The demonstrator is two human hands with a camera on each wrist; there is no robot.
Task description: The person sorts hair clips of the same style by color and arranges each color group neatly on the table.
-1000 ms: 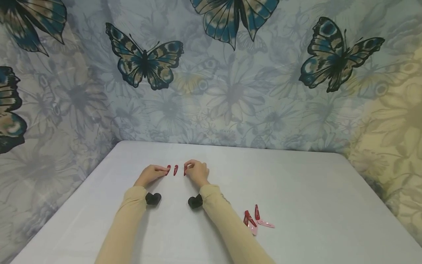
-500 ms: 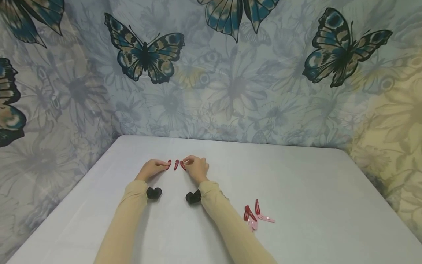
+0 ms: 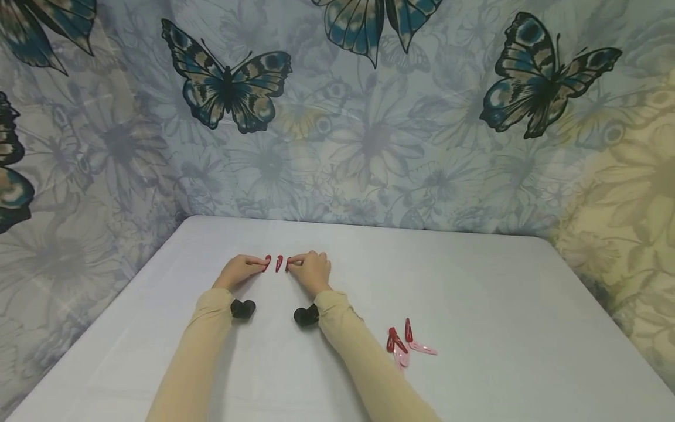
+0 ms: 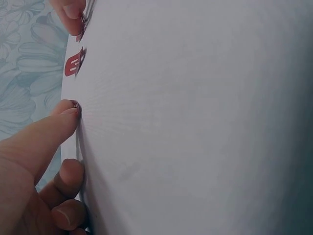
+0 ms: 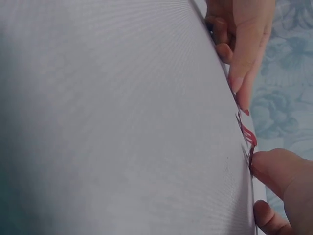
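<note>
Three red snap hair clips stand in a short row toward the far side of the white table. My left hand (image 3: 239,271) pinches the left hair clip (image 3: 266,263) between thumb and forefinger, its fingers covering most of it in the left wrist view. The middle hair clip (image 3: 279,264) lies untouched between both hands; its slotted red face shows in the left wrist view. Thumb and fingertips of my right hand (image 3: 312,271) pinch the right hair clip (image 3: 287,265), a small gap away from the middle one.
Nearer on the right lies a loose pile of red hair clips (image 3: 391,341) and pink hair clips (image 3: 423,349), beside my right forearm. The white table (image 3: 501,305) ends at a butterfly-patterned backdrop (image 3: 374,146). A black heart-shaped piece sits at each wrist.
My right hand has shifted its hair clip left, closer to the middle one, and the clip's tilt has changed. The left hand stays on its clip. The view has tipped slightly.
</note>
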